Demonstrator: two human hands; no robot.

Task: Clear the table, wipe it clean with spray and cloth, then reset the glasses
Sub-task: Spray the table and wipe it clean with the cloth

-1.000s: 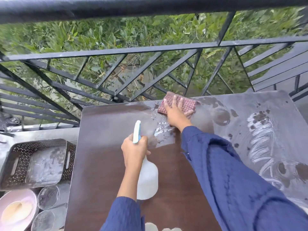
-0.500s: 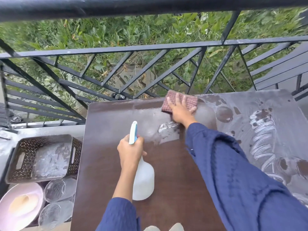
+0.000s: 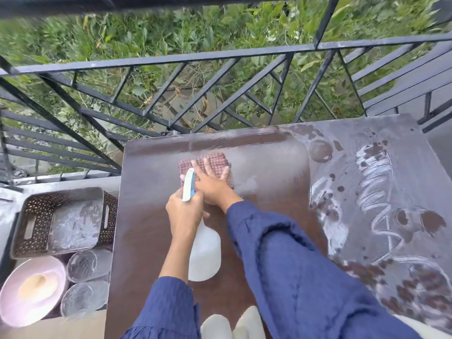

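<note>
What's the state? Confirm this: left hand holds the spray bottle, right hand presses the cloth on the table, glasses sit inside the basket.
Wrong about the glasses. The head view shows them outside the basket, beside the bowl. The rest holds: left hand holds the spray bottle, right hand presses the cloth on the table.

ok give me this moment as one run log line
phase: wipe | left hand: grips spray bottle | right hand: presses cloth on table | white residue: table's right side | glasses: off table, left
</note>
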